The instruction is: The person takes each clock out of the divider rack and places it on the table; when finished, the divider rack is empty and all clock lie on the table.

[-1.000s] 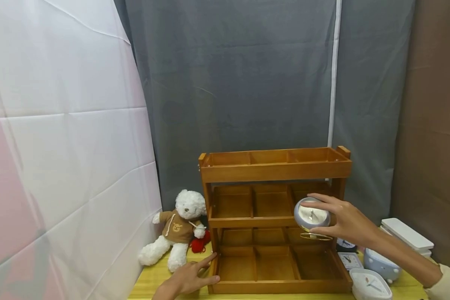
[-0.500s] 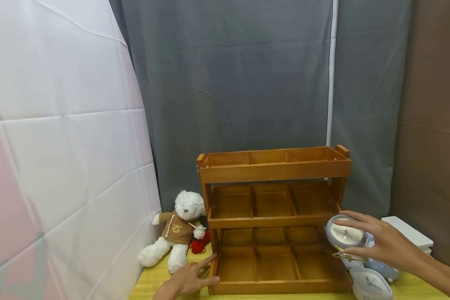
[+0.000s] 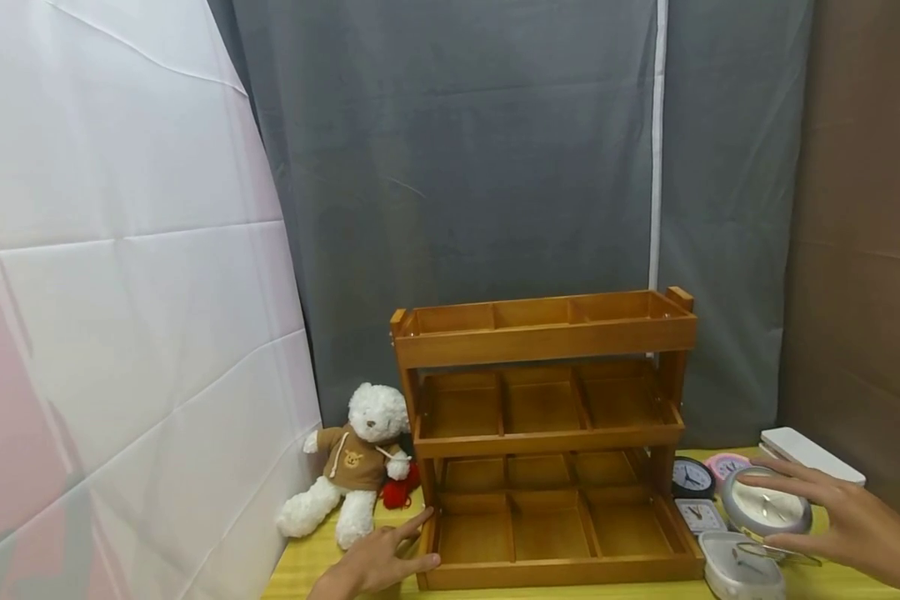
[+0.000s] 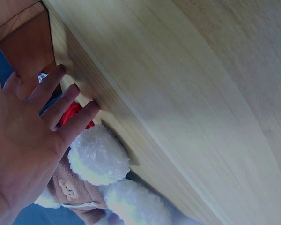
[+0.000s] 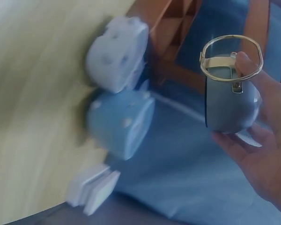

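Note:
My right hand (image 3: 843, 517) grips a round grey-blue alarm clock (image 3: 767, 505) between thumb and fingers, right of the wooden shelf. In the right wrist view the clock (image 5: 229, 105) is held off the table, its gold wire ring (image 5: 232, 80) sticking out. Its pale dial faces up in the head view. With fingers spread, my left hand (image 3: 378, 557) touches the lower left side of the tiered brown wooden shelf (image 3: 547, 339). The left wrist view shows that hand (image 4: 25, 140) with its fingers extended beside the shelf.
Right of the shelf sit a black clock (image 3: 694, 475), a pink clock (image 3: 726, 465), a white square clock (image 3: 700, 515) and a rounded white clock (image 3: 742, 571). A blue rounded clock (image 5: 119, 124) and white boxes (image 3: 813, 458) stand nearby. A plush bear (image 3: 354, 467) sits left.
My right hand has carried the grey-blue alarm clock from in front of the shelf rightward and down, over the group of clocks. The left hand stays at the shelf's side.

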`<act>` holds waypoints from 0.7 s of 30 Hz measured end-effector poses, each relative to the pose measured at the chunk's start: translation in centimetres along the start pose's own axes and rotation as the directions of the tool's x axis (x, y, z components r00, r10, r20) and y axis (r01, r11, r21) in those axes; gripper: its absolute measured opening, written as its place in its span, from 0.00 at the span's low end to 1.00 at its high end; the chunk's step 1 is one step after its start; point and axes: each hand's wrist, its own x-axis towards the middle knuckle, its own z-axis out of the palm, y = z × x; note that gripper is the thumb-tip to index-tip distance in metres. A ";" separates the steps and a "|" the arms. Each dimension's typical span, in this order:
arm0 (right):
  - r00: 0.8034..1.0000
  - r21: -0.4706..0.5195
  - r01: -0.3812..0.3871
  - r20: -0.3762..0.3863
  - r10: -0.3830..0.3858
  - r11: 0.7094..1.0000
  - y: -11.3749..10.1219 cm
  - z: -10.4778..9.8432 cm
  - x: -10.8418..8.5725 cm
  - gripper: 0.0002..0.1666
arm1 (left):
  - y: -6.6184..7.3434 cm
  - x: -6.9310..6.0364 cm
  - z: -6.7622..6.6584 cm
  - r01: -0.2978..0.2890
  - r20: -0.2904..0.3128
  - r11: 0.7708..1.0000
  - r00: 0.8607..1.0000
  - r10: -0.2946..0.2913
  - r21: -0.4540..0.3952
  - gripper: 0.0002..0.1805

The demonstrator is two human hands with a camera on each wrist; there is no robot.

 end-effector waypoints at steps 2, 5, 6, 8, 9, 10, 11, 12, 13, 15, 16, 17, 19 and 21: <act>1.000 -0.007 -0.009 -0.008 0.009 1.000 1.1 0.3 -1.2 0.43 | 0.0 0.0 0.0 -0.001 0.004 1.000 1.000 0.001 -0.002 0.41; 0.999 -0.007 0.014 -0.041 -0.014 1.000 2.9 1.0 -2.9 0.44 | 0.1 0.0 -0.1 -0.006 0.008 1.000 1.000 0.006 -0.008 0.41; 0.998 0.013 0.029 -0.058 -0.028 1.000 3.5 1.2 -3.5 0.45 | 0.2 0.0 -0.1 -0.007 0.009 1.000 1.000 0.007 -0.010 0.41; 0.994 0.053 0.074 -0.081 -0.070 0.996 4.6 1.5 -4.5 0.48 | 0.2 -0.1 -0.2 -0.011 0.007 1.000 1.000 0.011 -0.012 0.41; 0.993 0.076 0.096 -0.082 -0.089 0.993 5.1 1.7 -5.0 0.49 | 0.2 -0.1 -0.2 -0.012 0.005 1.000 1.000 0.012 -0.011 0.41; 0.991 0.098 0.117 -0.082 -0.109 0.988 5.6 1.9 -5.4 0.50 | 0.2 -0.1 -0.2 -0.013 0.004 1.000 1.000 0.013 -0.011 0.41; 0.987 0.121 0.140 -0.089 -0.130 0.983 6.0 2.2 -5.9 0.51 | 0.2 -0.1 -0.2 -0.012 0.003 1.000 1.000 0.012 -0.010 0.41; 0.987 0.134 0.144 -0.091 -0.132 0.981 6.2 2.4 -6.3 0.52 | 0.2 -0.1 -0.1 -0.012 0.002 1.000 1.000 0.012 -0.010 0.41; 0.985 0.145 0.162 -0.085 -0.151 0.976 6.6 2.7 -6.7 0.53 | 0.2 -0.1 -0.1 -0.013 0.000 1.000 1.000 0.013 -0.009 0.41; 0.980 0.184 0.198 -0.042 -0.194 0.963 8.1 3.2 -7.6 0.54 | 0.2 -0.1 -0.1 -0.013 0.001 1.000 1.000 0.013 -0.010 0.41; 0.976 0.208 0.214 -0.009 -0.217 0.954 9.0 3.6 -8.1 0.52 | 0.2 -0.1 -0.1 -0.013 0.001 1.000 1.000 0.013 -0.009 0.41; 0.972 0.239 0.219 0.026 -0.232 0.946 9.8 3.9 -8.5 0.51 | 0.2 -0.1 -0.1 -0.014 0.001 1.000 1.000 0.014 -0.008 0.41; 0.961 0.330 0.193 0.129 -0.246 0.924 11.6 4.6 -9.3 0.48 | 0.1 -0.1 -0.1 -0.015 -0.001 1.000 1.000 0.015 -0.006 0.41; 0.953 0.362 0.176 0.171 -0.251 0.915 12.7 5.2 -9.9 0.45 | 0.1 -0.2 -0.1 -0.015 -0.002 1.000 1.000 0.015 -0.006 0.42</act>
